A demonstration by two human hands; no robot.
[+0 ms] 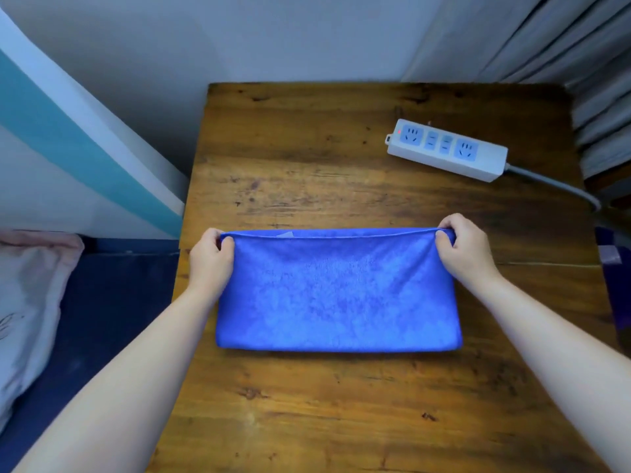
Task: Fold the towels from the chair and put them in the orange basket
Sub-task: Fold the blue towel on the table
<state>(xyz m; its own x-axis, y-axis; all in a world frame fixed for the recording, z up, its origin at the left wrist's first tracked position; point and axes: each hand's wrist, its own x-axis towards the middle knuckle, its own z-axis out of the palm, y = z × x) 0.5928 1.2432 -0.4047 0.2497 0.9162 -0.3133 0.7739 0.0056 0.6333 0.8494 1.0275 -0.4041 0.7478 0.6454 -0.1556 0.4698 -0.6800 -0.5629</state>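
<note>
The head camera shows one bright blue terry-cloth towel, folded over into a wide rectangle and lying flat in the middle of a dark-grained wooden table. Two hands work it: the left hand pinches the far left corner between curled fingers and thumb, and the right hand pinches the far right corner the same way, so the far edge runs taut between them. A small pale tag shows just under that far edge, left of centre. Beyond the towel, well apart from it, lies one white power strip with blue sockets; its grey cable runs off the table's right side. Grey pleated curtains hang at the right, and a pale pink pillow rests on dark blue bedding to the left of the table.
</note>
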